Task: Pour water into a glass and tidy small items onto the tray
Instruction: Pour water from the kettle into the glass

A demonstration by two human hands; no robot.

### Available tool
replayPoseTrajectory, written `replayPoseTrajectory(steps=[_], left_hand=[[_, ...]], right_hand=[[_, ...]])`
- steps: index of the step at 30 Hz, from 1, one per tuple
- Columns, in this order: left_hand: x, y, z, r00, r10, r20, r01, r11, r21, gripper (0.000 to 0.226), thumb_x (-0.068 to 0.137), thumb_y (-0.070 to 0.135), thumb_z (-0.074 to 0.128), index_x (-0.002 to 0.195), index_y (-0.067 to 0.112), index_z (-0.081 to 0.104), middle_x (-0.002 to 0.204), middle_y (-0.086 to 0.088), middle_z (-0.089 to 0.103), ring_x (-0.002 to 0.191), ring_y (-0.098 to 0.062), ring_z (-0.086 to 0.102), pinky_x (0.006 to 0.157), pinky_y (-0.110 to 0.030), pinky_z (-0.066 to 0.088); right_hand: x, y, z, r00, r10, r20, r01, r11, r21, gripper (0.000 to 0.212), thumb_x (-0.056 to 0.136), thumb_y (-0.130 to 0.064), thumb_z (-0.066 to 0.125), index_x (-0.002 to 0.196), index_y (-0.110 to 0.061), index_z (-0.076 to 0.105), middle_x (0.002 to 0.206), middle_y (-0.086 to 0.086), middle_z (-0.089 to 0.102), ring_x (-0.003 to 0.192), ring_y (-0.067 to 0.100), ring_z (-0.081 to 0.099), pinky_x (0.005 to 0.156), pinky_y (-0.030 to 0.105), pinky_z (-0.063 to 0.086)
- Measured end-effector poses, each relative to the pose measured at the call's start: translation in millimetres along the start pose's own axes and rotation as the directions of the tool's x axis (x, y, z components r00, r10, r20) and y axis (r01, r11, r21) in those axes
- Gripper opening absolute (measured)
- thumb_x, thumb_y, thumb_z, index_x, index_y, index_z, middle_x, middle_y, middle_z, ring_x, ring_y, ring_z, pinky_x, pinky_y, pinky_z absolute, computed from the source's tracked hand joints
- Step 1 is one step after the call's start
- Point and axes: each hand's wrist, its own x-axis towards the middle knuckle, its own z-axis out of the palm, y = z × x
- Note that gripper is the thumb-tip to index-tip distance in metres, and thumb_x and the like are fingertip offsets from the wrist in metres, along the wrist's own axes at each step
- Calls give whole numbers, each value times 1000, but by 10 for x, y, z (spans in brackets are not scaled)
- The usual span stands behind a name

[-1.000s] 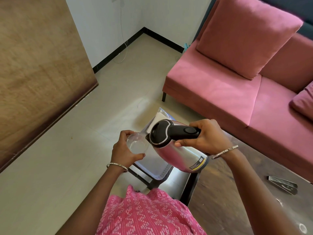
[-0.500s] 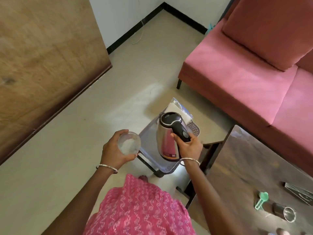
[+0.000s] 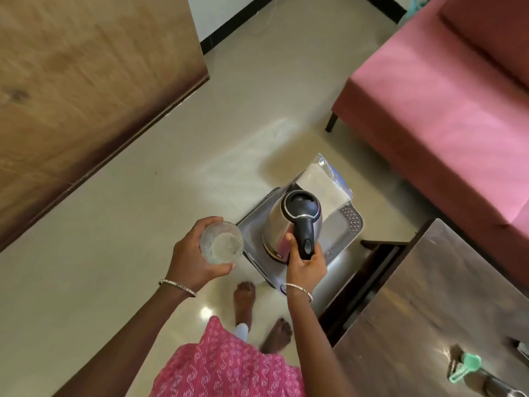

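Head view: the left hand (image 3: 197, 259) grips the clear glass (image 3: 221, 243), water inside, so pouring appears done. The right hand (image 3: 306, 267) clasps the black handle of the upright steel kettle (image 3: 286, 222) over the grey tray (image 3: 353, 222). On the dark table (image 3: 443, 296), the green plastic scoop (image 3: 465, 368) awaits tidying

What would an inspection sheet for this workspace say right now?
Surface: grey tray on a low stand; dark wooden table beside it.
Job's things: kettle upright over the tray; glass seemingly holding water.
Clutter: clear packet on the tray; green plastic item on the table.
Hands: left hand holds the glass; right hand grips the kettle handle.
Cables: thin white cord by the wall.
Surroundings: pink sofa, wooden panel, tiled floor.
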Motion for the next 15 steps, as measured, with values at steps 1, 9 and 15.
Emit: replayPoseTrajectory(steps=[1, 9, 15], left_hand=[[6, -2, 13, 1000, 2, 4, -2, 1000, 0, 90, 42, 21, 96, 122, 31, 55, 114, 23, 62, 98, 2, 60, 83, -17, 51], [-70, -52, -31, 1000, 14, 6, -15, 1000, 23, 92, 42, 22, 96, 122, 31, 53, 115, 19, 62, 99, -4, 61, 82, -14, 49], [-174, -121, -137, 1000, 24, -12, -23, 999, 28, 92, 43, 22, 97, 124, 27, 53, 118, 15, 62, 102, -8, 62, 81, -14, 50]], right_hand=[[-33, 20, 7, 1000, 16, 8, -16, 1000, -17, 40, 74, -49, 80, 73, -16, 57, 59, 4, 55, 55, 7, 45, 55, 22, 39], [-436, 37, 70, 984, 179, 28, -151, 897, -415, 51, 80, -70, 59, 86, -20, 68, 79, 5, 59, 88, 24, 56, 85, 40, 40], [-525, -31, 108, 944, 313, 100, -275, 920, -277, 43, 79, -55, 70, 86, -12, 69, 75, 7, 66, 87, 32, 64, 63, 32, 48]])
